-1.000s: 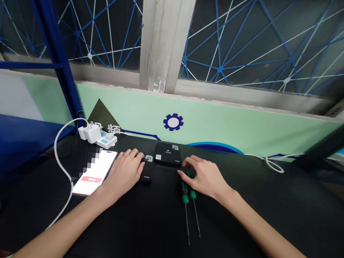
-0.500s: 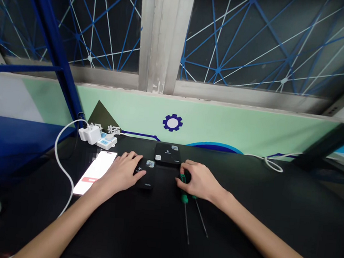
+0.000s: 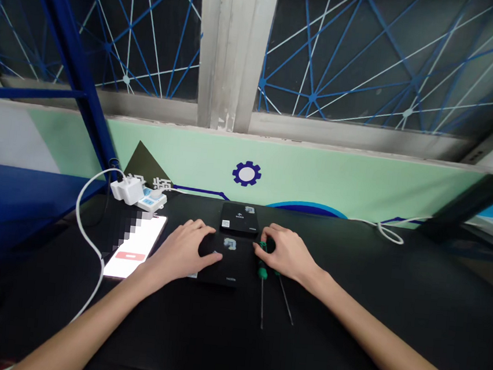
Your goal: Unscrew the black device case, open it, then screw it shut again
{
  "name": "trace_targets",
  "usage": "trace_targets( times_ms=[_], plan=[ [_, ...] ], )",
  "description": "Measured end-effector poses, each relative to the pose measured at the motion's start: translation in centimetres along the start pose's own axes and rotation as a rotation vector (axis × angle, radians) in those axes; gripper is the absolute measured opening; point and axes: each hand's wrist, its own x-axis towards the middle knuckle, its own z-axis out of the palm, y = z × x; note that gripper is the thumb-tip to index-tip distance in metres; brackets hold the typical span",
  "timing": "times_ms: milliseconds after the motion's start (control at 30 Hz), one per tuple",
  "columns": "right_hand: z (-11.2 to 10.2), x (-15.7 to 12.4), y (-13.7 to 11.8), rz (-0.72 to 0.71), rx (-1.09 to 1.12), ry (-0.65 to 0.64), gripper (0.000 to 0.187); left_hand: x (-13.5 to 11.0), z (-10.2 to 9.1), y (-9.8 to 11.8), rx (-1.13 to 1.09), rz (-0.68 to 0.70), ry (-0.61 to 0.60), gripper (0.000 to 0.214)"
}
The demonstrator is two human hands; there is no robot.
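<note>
My left hand point(image 3: 181, 252) lies on the left side of a small black box point(image 3: 229, 263) that bears a sticker, with the thumb stretched across its top and the fingers curled round its edge. My right hand point(image 3: 287, 253) sits just right of that box, fingers bent and pinching the handle end of a green screwdriver point(image 3: 261, 288). A second green screwdriver point(image 3: 283, 298) lies beside it, its handle under the hand. Behind both hands a larger flat black box point(image 3: 239, 219) rests on the black table point(image 3: 347, 311).
A lit phone point(image 3: 136, 248) lies left of my left hand. A white charger and power strip point(image 3: 137, 194) sit behind it, with a white cable point(image 3: 86, 239) looping forward. A blue frame post point(image 3: 70, 69) stands left. Another white cable point(image 3: 388, 230) lies back right.
My left hand has slid the small black box rightward and nearer, toward the centre. My right hand has closed on the screwdriver handles, and the screwdrivers have turned to point straighter toward me.
</note>
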Motion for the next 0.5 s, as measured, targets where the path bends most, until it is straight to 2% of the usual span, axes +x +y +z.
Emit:
trace_targets(
  times_ms=[100,167,300,500],
  plan=[
    [-0.1,0.0,0.0,0.005,-0.021,0.005,0.023,-0.1,-0.9,-0.6,0.004,-0.054,-0.095,0.081],
    [-0.2,-0.1,0.0,0.009,-0.036,0.022,0.023,-0.1,-1.3,-1.2,0.008,-0.054,-0.133,0.087],
    [-0.3,-0.1,0.2,-0.012,-0.033,0.088,0.023,0.0,-1.3,-2.0,-0.065,-0.017,-0.12,0.077],
    [-0.6,-0.2,0.0,-0.175,0.035,0.177,0.021,0.2,-1.2,-1.4,-0.143,-0.013,-0.108,0.066]
  ],
)
